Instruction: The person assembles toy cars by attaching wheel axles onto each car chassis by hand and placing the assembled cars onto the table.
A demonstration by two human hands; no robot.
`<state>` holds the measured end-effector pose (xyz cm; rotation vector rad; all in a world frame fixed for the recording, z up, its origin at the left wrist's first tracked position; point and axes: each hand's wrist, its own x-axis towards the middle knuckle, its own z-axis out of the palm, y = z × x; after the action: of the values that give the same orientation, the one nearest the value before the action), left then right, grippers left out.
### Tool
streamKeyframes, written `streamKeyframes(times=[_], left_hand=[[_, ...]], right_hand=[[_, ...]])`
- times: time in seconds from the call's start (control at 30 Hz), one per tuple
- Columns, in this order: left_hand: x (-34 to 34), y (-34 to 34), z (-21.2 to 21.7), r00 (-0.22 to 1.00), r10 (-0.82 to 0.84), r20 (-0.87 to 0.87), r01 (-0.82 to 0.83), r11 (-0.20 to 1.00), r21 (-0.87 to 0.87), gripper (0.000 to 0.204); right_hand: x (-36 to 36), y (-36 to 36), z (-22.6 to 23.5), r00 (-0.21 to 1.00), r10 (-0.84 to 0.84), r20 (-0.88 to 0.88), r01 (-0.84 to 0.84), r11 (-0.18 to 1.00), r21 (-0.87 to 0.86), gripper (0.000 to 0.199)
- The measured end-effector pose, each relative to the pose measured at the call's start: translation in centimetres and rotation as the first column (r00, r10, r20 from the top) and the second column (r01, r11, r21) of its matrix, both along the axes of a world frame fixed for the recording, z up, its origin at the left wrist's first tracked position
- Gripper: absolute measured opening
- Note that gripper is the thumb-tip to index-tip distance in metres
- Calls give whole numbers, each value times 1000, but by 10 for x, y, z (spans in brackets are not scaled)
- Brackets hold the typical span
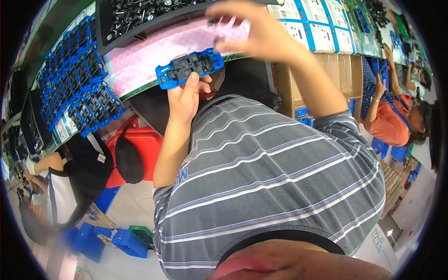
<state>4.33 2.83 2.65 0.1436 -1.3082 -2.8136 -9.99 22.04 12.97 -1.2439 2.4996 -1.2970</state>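
Note:
My left hand [187, 93] grips the underside of a blue toy car body [189, 69], thumb pressed on its near edge. Inside that body sits a black moulded interior, facing up. Slightly blurred, my right hand [254, 30] is raised above the right end of the car body, its fingers stretched and apart from the thumb. I make out nothing held in it. Beyond the car body a black tray [140, 33] holds many small black and silver wheel-like parts [154, 10].
Rows of similar blue car bodies [74, 70] lie on the bench at left. Pink padding [135, 70] covers the bench front. White and blue printed cards [317, 23] lie at right, above an open cardboard box [329, 77]. Co-workers sit on both sides; a red chair [144, 149] stands left.

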Motion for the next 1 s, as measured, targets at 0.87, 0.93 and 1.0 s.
streamKeyframes(times=[0.87, 0.93, 1.0], left_hand=[[11, -3, 1, 999, 44, -26, -45, 997, -65, 47], [11, -3, 2, 999, 53, -6, -53, 998, -23, 46], [8, -2, 4, 998, 52, 16, -53, 998, 18, 44]], right_hand=[[-147, -2, -12, 959, -55, -278, 219, 769, 601, 18], [-139, 4, -14, 909, -221, -355, 342, 881, 328, 14], [-118, 7, 4, 873, -232, -428, 349, 912, 216, 13]])
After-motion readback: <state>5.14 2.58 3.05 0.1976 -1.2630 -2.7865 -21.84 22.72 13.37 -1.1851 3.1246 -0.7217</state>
